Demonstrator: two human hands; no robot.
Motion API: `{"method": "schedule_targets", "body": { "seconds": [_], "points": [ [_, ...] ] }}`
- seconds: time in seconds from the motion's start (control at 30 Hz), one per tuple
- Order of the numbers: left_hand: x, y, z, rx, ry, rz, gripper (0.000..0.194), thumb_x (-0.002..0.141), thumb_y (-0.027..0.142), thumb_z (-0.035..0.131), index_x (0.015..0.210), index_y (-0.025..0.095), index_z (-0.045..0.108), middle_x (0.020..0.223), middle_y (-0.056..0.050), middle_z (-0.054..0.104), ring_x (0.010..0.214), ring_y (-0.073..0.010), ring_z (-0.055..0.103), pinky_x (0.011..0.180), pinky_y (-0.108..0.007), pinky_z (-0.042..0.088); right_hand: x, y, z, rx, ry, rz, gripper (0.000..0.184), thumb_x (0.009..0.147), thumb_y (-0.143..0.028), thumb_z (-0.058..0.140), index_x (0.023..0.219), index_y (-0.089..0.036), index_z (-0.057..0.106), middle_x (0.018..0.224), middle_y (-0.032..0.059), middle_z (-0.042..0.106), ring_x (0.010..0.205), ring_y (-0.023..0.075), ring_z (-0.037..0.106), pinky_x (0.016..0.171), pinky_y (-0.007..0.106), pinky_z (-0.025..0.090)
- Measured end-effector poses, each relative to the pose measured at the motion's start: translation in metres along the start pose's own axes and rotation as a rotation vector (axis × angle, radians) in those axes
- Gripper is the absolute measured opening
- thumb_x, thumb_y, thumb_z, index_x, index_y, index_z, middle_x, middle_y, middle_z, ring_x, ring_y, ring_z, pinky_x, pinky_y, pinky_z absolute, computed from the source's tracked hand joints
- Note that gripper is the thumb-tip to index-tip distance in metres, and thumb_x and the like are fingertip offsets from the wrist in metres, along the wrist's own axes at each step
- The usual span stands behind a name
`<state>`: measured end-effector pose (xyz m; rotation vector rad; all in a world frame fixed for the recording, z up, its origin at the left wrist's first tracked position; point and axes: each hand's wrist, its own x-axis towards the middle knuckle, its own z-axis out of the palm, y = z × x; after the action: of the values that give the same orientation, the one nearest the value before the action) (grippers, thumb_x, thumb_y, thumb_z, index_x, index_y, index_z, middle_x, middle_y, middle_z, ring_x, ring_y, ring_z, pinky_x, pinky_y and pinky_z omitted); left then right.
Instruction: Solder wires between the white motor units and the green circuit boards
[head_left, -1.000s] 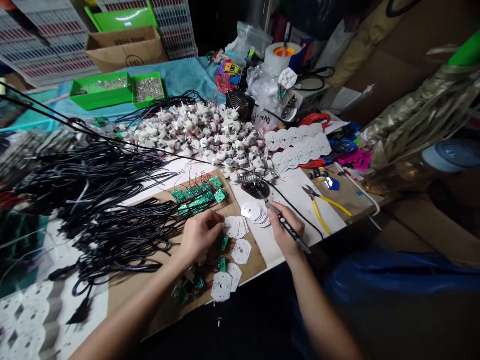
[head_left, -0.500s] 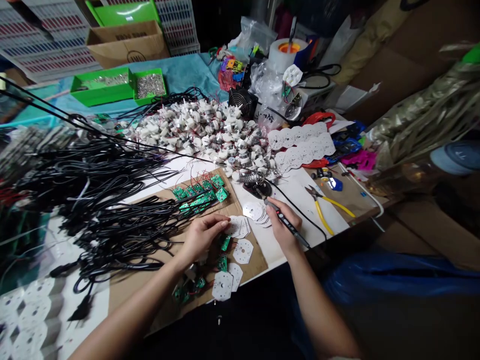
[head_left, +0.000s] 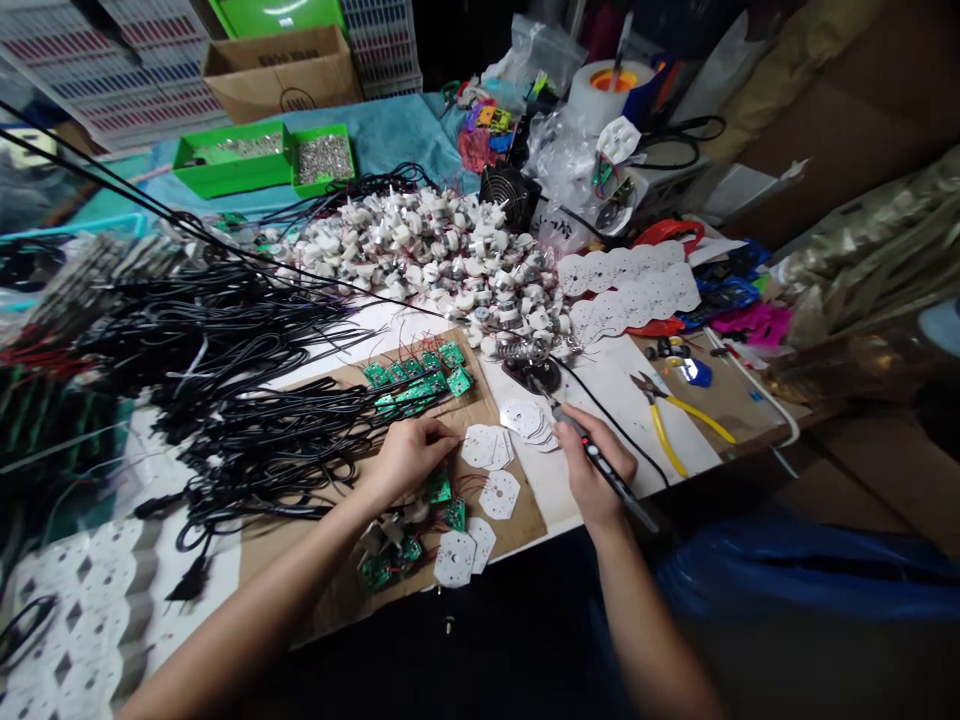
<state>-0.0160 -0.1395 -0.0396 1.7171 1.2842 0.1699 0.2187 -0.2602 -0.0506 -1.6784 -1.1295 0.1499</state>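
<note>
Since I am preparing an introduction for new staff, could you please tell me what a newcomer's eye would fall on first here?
Probably the large heap of small white parts in the middle of the view, then the tangled black cables left of it. Nearer the front, the slim dark pen-shaped tool in the right hand and, farther right, the yellow-handled metal pliers also stand out.

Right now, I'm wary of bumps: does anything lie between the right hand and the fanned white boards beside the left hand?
Yes: another pile of white boards lies between the right hand and the fanned boards.
</note>
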Motion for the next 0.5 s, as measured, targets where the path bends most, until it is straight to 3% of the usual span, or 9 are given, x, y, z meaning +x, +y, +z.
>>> {"method": "schedule_targets", "body": {
  "seconds": [0.27,0.5],
  "points": [
    [-0.001,0.009,0.0,0.018,-0.013,-0.019,0.017,0.08,0.032,0.068,0.082,0.018,0.077,0.074,-0.001,0.075,0.064,-0.0155,0.067,0.06,-0.023,0.045,-0.061,-0.042,-0.006,0.138,-0.175,0.025,0.025,0.098,-0.02,0.061,0.12,-0.022,0.071,0.096,0.0053,0.078,0.081,0.019,0.078,0.077,0.03,0.065],
    [0.002,0.013,0.0,0.052,-0.001,-0.006,0.017,0.08,0.031,0.066,0.075,0.016,0.074,0.064,0.001,0.07,0.059,-0.0132,0.06,0.059,-0.023,0.04,-0.082,-0.044,0.01,0.217,-0.155,0.136,0.021,0.098,-0.023,0.059,0.114,-0.02,0.073,0.096,0.0066,0.08,0.078,0.0202,0.079,0.073,0.03,0.066]
  ]
}}
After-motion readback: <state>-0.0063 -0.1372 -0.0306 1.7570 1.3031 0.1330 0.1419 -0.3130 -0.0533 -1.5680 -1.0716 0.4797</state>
